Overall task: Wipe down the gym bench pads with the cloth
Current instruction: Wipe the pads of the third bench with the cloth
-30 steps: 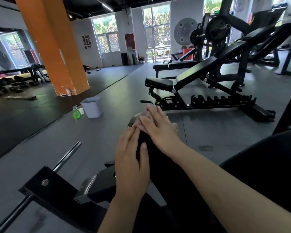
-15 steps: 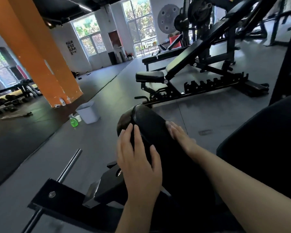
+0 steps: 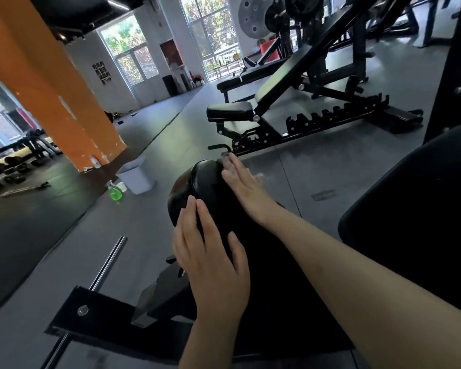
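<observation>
Black pad (image 3: 208, 182) lies under both hands. Left hand (image 3: 210, 262) rests flat on it, fingers straight. Right hand (image 3: 244, 182) presses a cloth (image 3: 227, 159) against its side, fingers straight.

floor (image 3: 171, 145): grey, lying matte | pillar (image 3: 45, 83): orange, standing left | windows (image 3: 210, 30): letting daylight in | adjustable bench (image 3: 285, 83): sitting inclined beyond | bin (image 3: 136, 177): standing beside green spray bottle (image 3: 115, 193)

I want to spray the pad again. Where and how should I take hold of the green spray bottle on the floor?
Judging from its pose, grip the green spray bottle by its narrow neck just under the spray head, coming from above. It stands upright on the floor, the round body widest low down. Approach from the left, since the white bin stands close on its right.
</observation>
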### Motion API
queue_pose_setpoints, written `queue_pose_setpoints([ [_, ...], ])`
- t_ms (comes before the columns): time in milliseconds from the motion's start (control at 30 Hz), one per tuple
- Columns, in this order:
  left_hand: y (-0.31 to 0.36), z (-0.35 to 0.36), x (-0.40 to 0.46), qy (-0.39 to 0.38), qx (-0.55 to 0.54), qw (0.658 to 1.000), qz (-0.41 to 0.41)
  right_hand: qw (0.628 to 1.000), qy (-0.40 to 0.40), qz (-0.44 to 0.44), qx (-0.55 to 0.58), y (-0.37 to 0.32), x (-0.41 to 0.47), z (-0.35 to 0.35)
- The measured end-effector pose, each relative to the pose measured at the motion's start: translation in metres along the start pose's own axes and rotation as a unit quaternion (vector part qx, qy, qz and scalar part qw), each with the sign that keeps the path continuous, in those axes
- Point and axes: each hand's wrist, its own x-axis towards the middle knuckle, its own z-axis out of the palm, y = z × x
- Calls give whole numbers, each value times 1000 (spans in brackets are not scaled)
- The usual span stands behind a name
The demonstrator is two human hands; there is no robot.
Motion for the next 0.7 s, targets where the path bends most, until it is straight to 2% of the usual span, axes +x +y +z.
queue_pose_setpoints([
  [167, -1, 0, -1, -6, 3, 1000, 2, 997, 8, 66, -49, 44, 3, -7],
  [333, 1, 2, -1, -3, -3, 1000, -2, 978, 8, 200, -63, 115, -38, -20],
  [433, 1, 2, -1, 1, -1, 1000, -1, 966, 15, 258, 10, 135, -54, -24],
  [500, 0, 2, -2, 0, -1, 1000, -1, 962, 35, 265, 53, 129, -53, -26],
  [567, -1, 2, -2, -4, -5, 1000, -1, 967, 26, 251, 34, 116, -50, -27],
  [700, -2, 0, -1, -4, -9, 1000, 3, 988, 11, 152, 12, 63, -31, -21],
])
